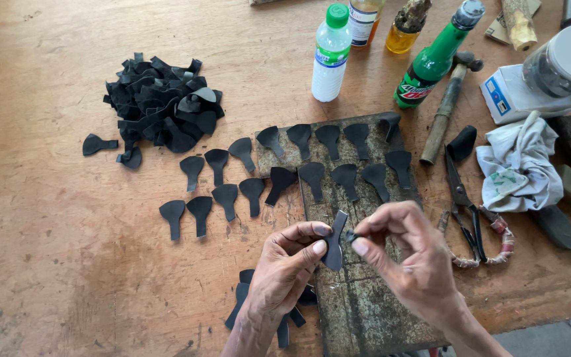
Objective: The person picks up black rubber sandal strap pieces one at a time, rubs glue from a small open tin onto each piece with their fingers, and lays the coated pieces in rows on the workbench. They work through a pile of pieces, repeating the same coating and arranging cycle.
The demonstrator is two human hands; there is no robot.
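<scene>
Black paddle-shaped leather piece (334, 241) is pinched over the dark work board (365, 311) on the counter (67, 264), left hand (285, 268) closed on its body, right hand (408, 258) closed on its edge. Loosened fingers could likely drop it among laid-out pieces (312, 177).

Bottles (330, 56), hammer (445, 109), scissors (465, 208), white rag (518, 165) on wooden table (47, 264).

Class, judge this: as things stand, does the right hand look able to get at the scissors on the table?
Probably yes: the scissors lie uncovered just beside the right hand, though its fingertips now pinch a black piece.
</scene>
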